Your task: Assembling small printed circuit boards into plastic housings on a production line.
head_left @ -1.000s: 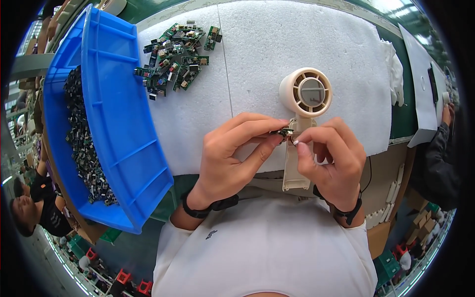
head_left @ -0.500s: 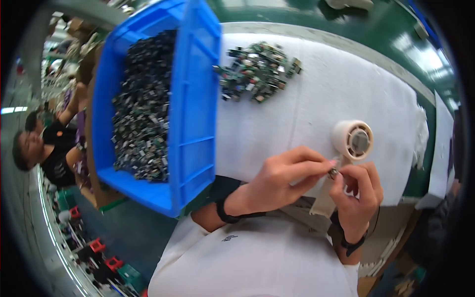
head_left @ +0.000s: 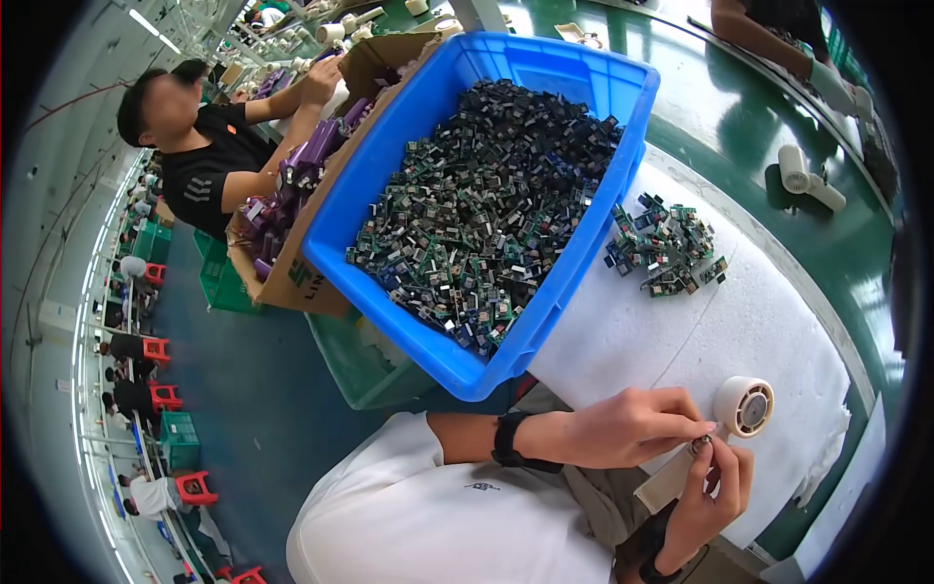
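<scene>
One small part (head_left: 701, 445) | left fingers (head_left: 683, 426) — narrow, pinching it | right fingers (head_left: 724, 459) — narrow, touching it, grip unclear

Single view, worn on your head: left one of two fisheye cameras side by side. Looks down past your white shirt (head_left: 399, 506) and out toward left, taking in far room too. Blue bin (head_left: 475, 375) close below lens, filling middle. Your left hand (head_left: 623, 428) and right hand (head_left: 708, 496) close in, near right. White-sheeted surface (head_left: 744, 326) stretches along right; floor (head_left: 248, 389) well below, left. View upright, unmirrored; straight edges bend toward dark rim.
</scene>
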Demonstrator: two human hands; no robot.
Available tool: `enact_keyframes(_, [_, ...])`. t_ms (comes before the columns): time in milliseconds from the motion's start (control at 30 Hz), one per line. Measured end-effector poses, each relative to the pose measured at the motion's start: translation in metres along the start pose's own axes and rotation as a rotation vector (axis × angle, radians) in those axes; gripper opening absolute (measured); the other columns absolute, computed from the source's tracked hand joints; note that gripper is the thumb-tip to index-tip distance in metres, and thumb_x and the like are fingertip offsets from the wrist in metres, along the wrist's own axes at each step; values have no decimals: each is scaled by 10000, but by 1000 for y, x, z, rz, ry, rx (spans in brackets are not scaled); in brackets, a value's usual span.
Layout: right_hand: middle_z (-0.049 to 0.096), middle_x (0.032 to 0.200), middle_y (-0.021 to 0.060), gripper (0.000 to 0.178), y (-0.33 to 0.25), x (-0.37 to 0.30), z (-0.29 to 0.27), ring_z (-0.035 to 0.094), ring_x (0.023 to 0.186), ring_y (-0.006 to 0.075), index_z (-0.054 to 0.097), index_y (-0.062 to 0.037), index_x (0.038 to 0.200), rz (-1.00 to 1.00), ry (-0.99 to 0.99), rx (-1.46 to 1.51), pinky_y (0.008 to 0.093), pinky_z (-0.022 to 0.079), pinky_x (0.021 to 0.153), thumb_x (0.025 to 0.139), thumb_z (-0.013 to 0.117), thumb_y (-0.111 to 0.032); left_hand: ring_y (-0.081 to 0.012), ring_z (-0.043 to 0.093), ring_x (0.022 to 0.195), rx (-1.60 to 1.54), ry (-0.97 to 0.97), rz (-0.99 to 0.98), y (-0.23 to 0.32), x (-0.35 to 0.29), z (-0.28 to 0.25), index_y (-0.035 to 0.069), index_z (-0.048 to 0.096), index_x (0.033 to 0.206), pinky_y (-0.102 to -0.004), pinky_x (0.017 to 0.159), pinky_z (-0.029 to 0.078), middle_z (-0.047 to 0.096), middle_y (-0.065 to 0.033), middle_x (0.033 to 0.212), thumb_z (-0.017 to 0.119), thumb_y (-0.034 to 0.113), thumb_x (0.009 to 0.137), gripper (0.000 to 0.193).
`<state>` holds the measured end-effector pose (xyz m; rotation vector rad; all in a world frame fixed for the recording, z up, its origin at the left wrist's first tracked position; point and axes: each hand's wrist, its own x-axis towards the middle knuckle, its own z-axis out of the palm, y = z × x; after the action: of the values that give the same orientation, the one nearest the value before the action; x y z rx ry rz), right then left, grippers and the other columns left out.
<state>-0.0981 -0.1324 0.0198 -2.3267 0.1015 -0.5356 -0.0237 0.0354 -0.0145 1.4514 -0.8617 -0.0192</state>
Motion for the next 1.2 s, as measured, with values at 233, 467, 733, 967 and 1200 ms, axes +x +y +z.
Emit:
enact_keyframes(233, [450, 723, 4, 19, -9, -4, 8, 363, 593, 87, 671, 25, 905, 53, 58, 49, 279, 259, 508, 898, 687, 17, -302, 709, 992, 217, 65, 112, 3, -11, 11, -30, 639, 1290, -359, 779, 605, 646, -177, 1172, 699, -90, 818, 480])
enact_keyframes(467, [447, 720, -3, 29, -19, -4, 13, 354, 592, 77, 662, 26, 881, 120, 156, 39, 274, 250, 504, 896, 687, 28, -311, 714, 1015, 407, 107, 244, 3, -9, 20, -66, 645, 1261, -359, 789, 621, 648, -208, 1191, 702, -67, 776, 488])
enact_keyframes(733, [485, 726, 6, 96, -26, 5, 18, 408, 594, 70, 687, 22, 947, 151, 92, 147, 251, 294, 506, 857, 719, 34, -302, 727, 962, 533, 100, 178, 5, -8, 5, -76, 690, 1194, -332, 774, 621, 669, -198, 1151, 693, -97, 777, 417])
enact_keyframes(967, [647, 948, 71, 358, -12, 31, -28, 623, 827, 148, 714, -25, 1181, -99, -12, -129, 285, 510, 720, 830, 782, 1, -275, 731, 927, 234, 112, -13, 8, 11, 3, -8, 722, 1161, -317, 760, 606, 706, -167, 1111, 733, -91, 824, 347])
enact_keyframes(1200, [661, 1313, 138, 651, 29, 134, -66, 664, 1122, 230, 584, -63, 1414, 12, -702, 234, 316, 548, 896, 821, 844, -124, -329, 714, 972, 256, 7, -112, 10, 16, -21, 3, 686, 1204, -369, 806, 579, 699, -178, 1144, 759, -24, 843, 370])
